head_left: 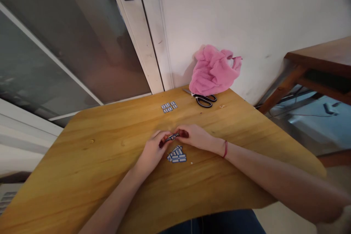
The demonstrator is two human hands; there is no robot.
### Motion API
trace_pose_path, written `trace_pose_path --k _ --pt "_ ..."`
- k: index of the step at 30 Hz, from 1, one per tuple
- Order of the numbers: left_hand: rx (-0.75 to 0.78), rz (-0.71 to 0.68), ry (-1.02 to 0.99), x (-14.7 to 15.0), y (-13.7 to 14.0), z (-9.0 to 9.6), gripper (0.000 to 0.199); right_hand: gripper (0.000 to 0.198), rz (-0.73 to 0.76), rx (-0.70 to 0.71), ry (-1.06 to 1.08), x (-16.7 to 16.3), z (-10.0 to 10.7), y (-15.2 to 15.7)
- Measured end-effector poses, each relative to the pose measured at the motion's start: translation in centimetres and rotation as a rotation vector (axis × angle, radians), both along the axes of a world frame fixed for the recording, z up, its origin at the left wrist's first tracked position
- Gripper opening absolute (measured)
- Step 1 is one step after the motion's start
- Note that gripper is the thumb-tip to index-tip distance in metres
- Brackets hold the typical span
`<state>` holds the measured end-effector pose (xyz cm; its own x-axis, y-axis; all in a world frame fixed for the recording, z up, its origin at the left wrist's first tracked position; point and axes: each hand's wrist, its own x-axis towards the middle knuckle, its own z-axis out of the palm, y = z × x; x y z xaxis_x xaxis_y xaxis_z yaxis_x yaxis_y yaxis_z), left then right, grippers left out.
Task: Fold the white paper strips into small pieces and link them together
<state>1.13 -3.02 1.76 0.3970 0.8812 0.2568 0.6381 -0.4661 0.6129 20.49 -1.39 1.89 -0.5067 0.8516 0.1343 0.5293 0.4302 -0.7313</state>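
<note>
Over the middle of the table, a small flat blue-and-white piece [172, 137] is pinched at both ends. My left hand [154, 150] holds its left end between thumb and fingers. At its right end, my right hand [195, 136], with a red cord on the wrist, grips it the same way. Just below lies a loose overlapping pile of flat white pieces with blue borders [177, 155]. Farther back, a group of similar blue-bordered pieces [169, 106] lies flat. What is printed on the held piece is too small to make out.
Scissors with black handles [204, 100] lie at the back of the wooden table [109, 168], partly under a crumpled pink cloth [215, 71] against the wall. A white scrap [191, 163] is near the pile. A framed glass door [82, 44] stands behind, a brown table [320, 60] to the right.
</note>
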Motion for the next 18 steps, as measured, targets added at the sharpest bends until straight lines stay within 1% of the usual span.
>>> trace_pose_path --k 3,6,11,18 --pt "0.004 -0.001 -0.029 0.02 -0.03 -0.15 0.015 0.02 -0.019 0.015 -0.022 -0.07 -0.23 0.02" --pt "0.008 0.017 -0.058 -0.04 0.03 -0.27 0.013 0.017 -0.029 0.032 -0.042 -0.13 -0.47 0.04" --pt "0.0 0.03 -0.077 0.06 0.07 -0.12 0.01 0.014 -0.014 0.058 -0.063 -0.18 -0.48 -0.05" --pt "-0.007 0.017 -0.08 0.08 -0.07 0.07 0.01 0.016 -0.025 0.05 -0.067 -0.25 -0.32 -0.15"
